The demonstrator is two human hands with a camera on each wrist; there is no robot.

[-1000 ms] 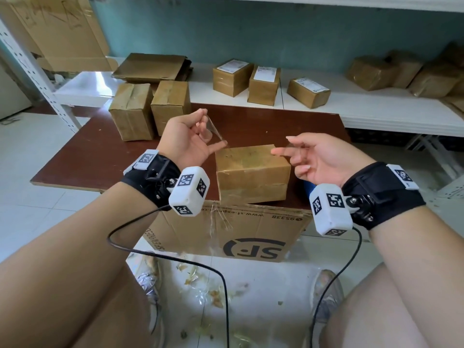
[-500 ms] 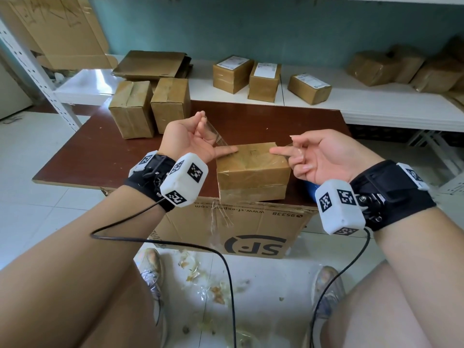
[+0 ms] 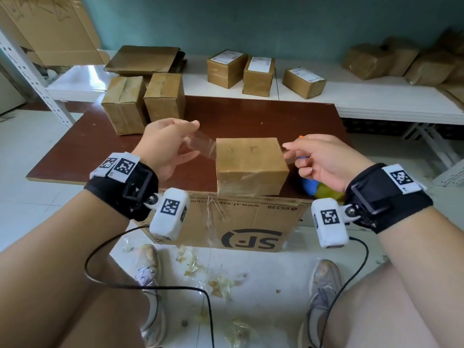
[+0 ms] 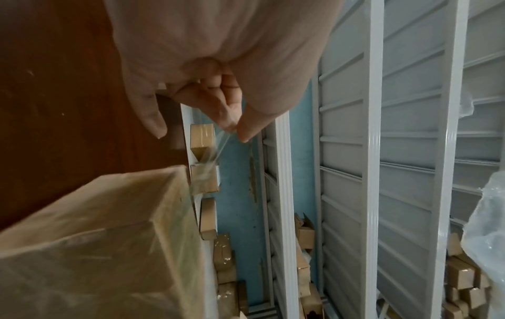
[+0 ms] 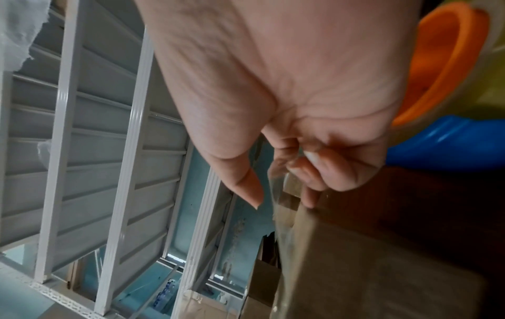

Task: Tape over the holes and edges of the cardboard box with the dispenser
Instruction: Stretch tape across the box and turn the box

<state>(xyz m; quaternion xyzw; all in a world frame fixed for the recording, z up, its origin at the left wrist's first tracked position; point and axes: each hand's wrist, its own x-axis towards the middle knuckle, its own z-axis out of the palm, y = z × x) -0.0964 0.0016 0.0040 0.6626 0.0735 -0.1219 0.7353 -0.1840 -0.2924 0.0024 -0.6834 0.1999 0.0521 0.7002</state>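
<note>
Head view shows the cardboard box (image 3: 251, 167) at table centre, a clear tape strip (image 3: 200, 146) stretched across it. Left hand (image 3: 168, 144) at 9 o'clock and right hand (image 3: 324, 162) at 3 o'clock pinch its ends. Thin and clingy, it probably handles best taut, held by the tips.

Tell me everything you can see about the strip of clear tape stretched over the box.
The clear tape strip is thin, glossy and see-through, slightly wrinkled. It spans the top of the small cardboard box on the brown table, with both ends overhanging. The left hand pinches one end between thumb and fingertips, off the box's left edge; the right hand pinches the other end at the right edge. It looks taut. Whether its middle already sticks to the box cannot be told.
</note>
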